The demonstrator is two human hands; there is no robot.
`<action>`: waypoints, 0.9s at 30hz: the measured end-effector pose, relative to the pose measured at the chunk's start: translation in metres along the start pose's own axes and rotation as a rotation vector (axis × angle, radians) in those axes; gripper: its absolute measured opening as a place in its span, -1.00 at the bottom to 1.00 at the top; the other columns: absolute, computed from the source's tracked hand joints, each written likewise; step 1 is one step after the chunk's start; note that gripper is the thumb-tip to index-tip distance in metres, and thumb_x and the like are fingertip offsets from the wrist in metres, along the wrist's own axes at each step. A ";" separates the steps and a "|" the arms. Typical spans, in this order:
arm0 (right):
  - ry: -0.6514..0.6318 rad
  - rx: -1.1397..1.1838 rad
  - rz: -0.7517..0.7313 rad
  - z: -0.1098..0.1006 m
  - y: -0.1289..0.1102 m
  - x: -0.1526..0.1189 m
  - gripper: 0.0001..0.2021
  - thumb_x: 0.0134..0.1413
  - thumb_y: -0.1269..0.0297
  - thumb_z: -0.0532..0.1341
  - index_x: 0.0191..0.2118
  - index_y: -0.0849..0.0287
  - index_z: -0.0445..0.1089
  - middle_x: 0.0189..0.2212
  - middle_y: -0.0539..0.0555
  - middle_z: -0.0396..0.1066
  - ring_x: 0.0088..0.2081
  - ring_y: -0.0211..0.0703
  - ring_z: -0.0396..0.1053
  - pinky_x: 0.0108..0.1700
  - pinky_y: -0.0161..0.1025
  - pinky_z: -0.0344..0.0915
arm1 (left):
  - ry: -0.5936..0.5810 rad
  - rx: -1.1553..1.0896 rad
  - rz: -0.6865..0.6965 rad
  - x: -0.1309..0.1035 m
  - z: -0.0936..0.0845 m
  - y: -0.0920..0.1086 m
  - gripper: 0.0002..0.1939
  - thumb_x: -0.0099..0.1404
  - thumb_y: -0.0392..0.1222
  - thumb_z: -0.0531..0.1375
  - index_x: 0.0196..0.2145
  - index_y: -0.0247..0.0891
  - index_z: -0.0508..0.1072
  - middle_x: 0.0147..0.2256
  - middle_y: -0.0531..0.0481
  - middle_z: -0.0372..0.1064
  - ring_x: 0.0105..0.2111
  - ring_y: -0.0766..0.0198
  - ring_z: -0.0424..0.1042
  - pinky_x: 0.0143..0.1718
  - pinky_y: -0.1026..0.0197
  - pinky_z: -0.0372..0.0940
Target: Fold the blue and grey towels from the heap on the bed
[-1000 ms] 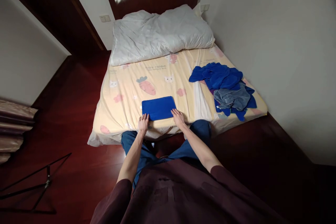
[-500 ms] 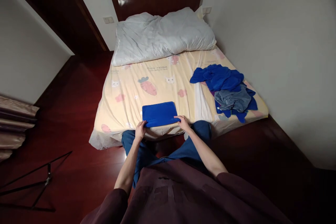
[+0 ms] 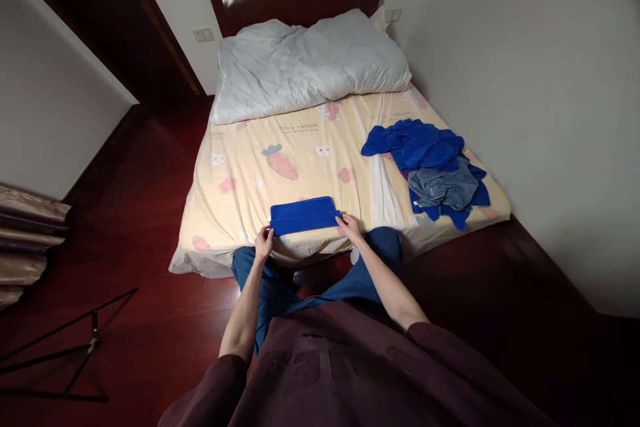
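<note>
On the bed [image 3: 240, 200], near edge, I log one blue cloth [image 3: 305, 215], apparently part-folded, its ends pinched by left hand [image 3: 263, 242] and right hand [image 3: 349, 227]. To its right: one heap [image 3: 425, 150], crumpled, unfolded.

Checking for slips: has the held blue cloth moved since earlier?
Yes: the held blue cloth shifted away from the carrot print, toward the bed's near edge.
</note>
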State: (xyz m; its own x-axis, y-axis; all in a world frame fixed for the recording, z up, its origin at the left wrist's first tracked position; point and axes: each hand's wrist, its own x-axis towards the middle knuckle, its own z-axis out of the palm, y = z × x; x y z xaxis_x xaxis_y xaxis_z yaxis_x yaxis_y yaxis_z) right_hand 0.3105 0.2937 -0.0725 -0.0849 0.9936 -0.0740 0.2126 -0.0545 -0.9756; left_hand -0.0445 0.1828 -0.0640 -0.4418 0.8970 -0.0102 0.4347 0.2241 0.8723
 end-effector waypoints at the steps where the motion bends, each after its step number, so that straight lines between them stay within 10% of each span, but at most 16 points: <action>1: 0.016 0.013 0.011 0.000 0.000 0.001 -0.57 0.03 -0.20 0.28 -0.30 0.12 0.45 -0.39 0.12 0.57 -0.38 -0.07 0.52 -0.38 -0.22 0.46 | -0.005 -0.026 -0.026 0.000 0.000 0.000 -0.61 0.38 0.06 0.15 -0.04 -0.29 0.50 -0.22 -0.16 0.58 -0.20 0.09 0.57 -0.07 0.03 0.47; 7: 0.073 -0.011 0.090 0.004 0.003 0.009 -0.52 0.00 -0.16 0.33 -0.17 0.17 0.46 -0.23 0.25 0.61 -0.21 0.07 0.58 -0.18 -0.07 0.55 | 0.014 -0.027 -0.070 -0.002 0.002 0.001 -0.62 0.38 0.05 0.18 0.00 -0.26 0.45 -0.27 -0.09 0.55 -0.24 0.15 0.57 -0.09 0.08 0.48; 12: 0.204 -0.243 -0.135 0.007 -0.006 -0.010 -0.46 0.23 -0.02 0.23 0.19 0.24 0.41 0.13 0.36 0.48 0.12 0.12 0.48 0.06 0.01 0.53 | 0.145 0.212 0.181 -0.018 -0.001 0.014 -0.57 0.43 -0.10 0.14 0.19 -0.27 0.38 0.12 -0.30 0.43 0.15 0.03 0.45 0.22 -0.07 0.36; 17: -0.056 -0.572 -0.485 0.004 -0.017 -0.029 -0.57 0.36 0.24 0.12 0.26 0.13 0.43 0.32 0.18 0.36 0.36 0.03 0.26 0.39 0.06 0.24 | -0.133 0.397 0.497 -0.027 0.002 0.029 -0.44 0.45 -0.23 0.09 0.37 -0.27 0.25 0.41 -0.28 0.14 0.44 0.02 0.09 0.44 -0.11 0.10; 27: -0.228 -0.868 -0.448 0.017 -0.023 0.004 -0.37 0.14 0.61 0.08 0.32 0.18 0.40 0.35 0.17 0.34 0.41 0.05 0.19 0.41 0.10 0.14 | -0.196 0.637 0.369 0.003 0.022 0.042 -0.34 0.32 -0.48 0.00 0.35 -0.33 0.33 0.37 -0.32 0.23 0.42 -0.08 0.16 0.42 -0.22 0.05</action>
State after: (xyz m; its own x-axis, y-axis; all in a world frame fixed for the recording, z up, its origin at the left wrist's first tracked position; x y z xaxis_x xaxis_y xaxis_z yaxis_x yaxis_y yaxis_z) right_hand 0.2884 0.2972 -0.0535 -0.4957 0.8577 0.1368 0.7444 0.5007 -0.4419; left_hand -0.0097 0.2032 -0.0379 -0.0584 0.9943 0.0888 0.9223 0.0197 0.3859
